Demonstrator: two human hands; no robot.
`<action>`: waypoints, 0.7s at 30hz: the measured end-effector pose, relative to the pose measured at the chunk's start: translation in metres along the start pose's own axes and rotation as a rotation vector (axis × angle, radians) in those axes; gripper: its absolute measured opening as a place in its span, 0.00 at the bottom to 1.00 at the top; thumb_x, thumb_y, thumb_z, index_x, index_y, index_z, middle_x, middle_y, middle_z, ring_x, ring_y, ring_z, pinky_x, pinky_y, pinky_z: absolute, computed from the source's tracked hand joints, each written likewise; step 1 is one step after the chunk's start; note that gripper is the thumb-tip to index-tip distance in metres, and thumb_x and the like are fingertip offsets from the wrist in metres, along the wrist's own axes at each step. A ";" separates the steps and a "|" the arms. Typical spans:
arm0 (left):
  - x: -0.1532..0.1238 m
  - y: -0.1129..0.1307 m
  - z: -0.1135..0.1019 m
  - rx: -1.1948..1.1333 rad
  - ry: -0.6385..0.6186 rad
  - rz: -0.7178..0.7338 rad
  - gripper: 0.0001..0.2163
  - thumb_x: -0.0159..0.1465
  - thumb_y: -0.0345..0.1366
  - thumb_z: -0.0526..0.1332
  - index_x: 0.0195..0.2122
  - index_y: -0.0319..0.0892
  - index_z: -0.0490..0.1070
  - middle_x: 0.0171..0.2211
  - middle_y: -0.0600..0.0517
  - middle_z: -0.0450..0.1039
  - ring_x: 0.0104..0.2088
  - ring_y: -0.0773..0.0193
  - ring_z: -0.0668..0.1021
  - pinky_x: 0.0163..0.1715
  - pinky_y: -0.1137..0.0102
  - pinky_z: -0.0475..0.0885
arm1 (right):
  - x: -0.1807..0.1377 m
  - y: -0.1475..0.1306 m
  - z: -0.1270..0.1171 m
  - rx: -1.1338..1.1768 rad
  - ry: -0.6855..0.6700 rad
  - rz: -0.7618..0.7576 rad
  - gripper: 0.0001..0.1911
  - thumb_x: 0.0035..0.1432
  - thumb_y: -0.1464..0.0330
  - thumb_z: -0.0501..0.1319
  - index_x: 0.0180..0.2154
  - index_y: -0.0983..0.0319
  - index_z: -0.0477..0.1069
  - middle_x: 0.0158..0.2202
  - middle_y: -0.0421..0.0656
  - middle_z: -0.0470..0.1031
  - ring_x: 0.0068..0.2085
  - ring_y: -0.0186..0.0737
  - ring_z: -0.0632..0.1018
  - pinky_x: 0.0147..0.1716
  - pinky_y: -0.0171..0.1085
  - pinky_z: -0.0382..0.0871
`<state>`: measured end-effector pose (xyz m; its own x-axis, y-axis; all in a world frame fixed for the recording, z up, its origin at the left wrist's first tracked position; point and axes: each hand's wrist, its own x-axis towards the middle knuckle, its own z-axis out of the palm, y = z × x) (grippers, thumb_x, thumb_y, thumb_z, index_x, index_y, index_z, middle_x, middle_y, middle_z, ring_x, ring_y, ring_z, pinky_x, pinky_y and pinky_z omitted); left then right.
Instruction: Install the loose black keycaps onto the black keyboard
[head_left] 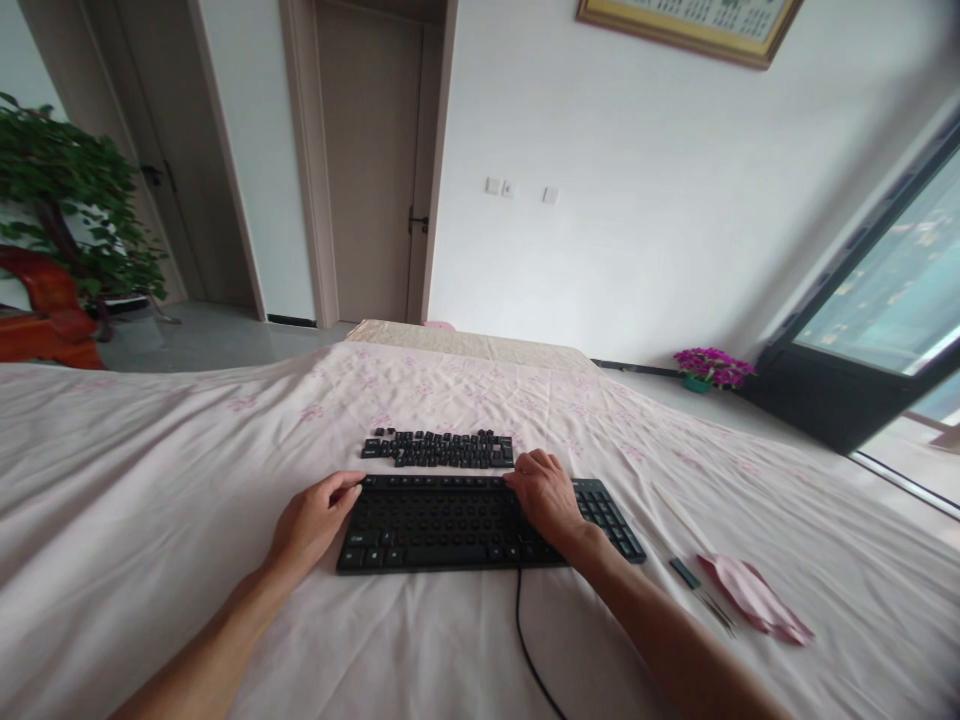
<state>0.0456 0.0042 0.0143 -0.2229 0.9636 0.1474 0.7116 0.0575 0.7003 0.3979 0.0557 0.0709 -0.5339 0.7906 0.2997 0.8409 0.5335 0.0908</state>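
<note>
A black keyboard (450, 525) lies on a pale pink floral sheet (187, 480), most of its main key area bare of caps; its cable (525, 630) runs toward me. My left hand (311, 520) grips the keyboard's upper left corner, fingers curled onto the edge. My right hand (544, 495) rests on top of the keyboard right of the middle, fingers bent down over its far edge. Several loose black keycaps (439, 448) sit in rows just beyond the keyboard.
To the right on the sheet lie a folded pink cloth (754, 597), a small dark tool (686, 573) and a thin pale stick (679, 512). Beyond are doors, a potted plant (71, 190), purple flowers (712, 367) and a large window at right.
</note>
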 end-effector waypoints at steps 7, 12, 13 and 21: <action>0.000 -0.001 0.000 -0.003 0.010 0.014 0.16 0.61 0.46 0.53 0.45 0.51 0.75 0.43 0.57 0.79 0.42 0.63 0.79 0.42 0.74 0.70 | -0.009 -0.007 -0.001 -0.087 -0.053 -0.036 0.10 0.58 0.75 0.55 0.40 0.60 0.72 0.39 0.46 0.71 0.44 0.44 0.65 0.41 0.41 0.54; 0.000 -0.002 0.001 0.007 0.011 0.002 0.16 0.61 0.47 0.53 0.45 0.52 0.74 0.42 0.58 0.79 0.41 0.63 0.79 0.40 0.75 0.70 | -0.011 -0.015 -0.002 -0.128 -0.109 -0.053 0.15 0.52 0.78 0.56 0.42 0.63 0.71 0.43 0.49 0.70 0.46 0.46 0.65 0.43 0.42 0.54; 0.000 -0.003 0.001 0.009 0.013 0.000 0.16 0.61 0.47 0.53 0.45 0.52 0.74 0.42 0.58 0.79 0.41 0.64 0.79 0.40 0.75 0.70 | -0.011 -0.015 -0.004 -0.128 -0.118 -0.054 0.16 0.51 0.78 0.56 0.42 0.63 0.72 0.43 0.49 0.70 0.46 0.46 0.65 0.43 0.42 0.54; 0.002 -0.007 0.004 -0.040 -0.012 0.013 0.17 0.61 0.47 0.53 0.46 0.50 0.74 0.43 0.55 0.79 0.42 0.62 0.79 0.43 0.74 0.70 | 0.037 0.024 -0.012 0.080 -0.081 0.129 0.20 0.60 0.74 0.52 0.44 0.50 0.77 0.43 0.42 0.75 0.45 0.42 0.67 0.42 0.39 0.55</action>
<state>0.0431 0.0069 0.0066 -0.2059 0.9672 0.1487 0.6872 0.0347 0.7257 0.3993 0.0937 0.0953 -0.4305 0.8737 0.2264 0.8947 0.4461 -0.0204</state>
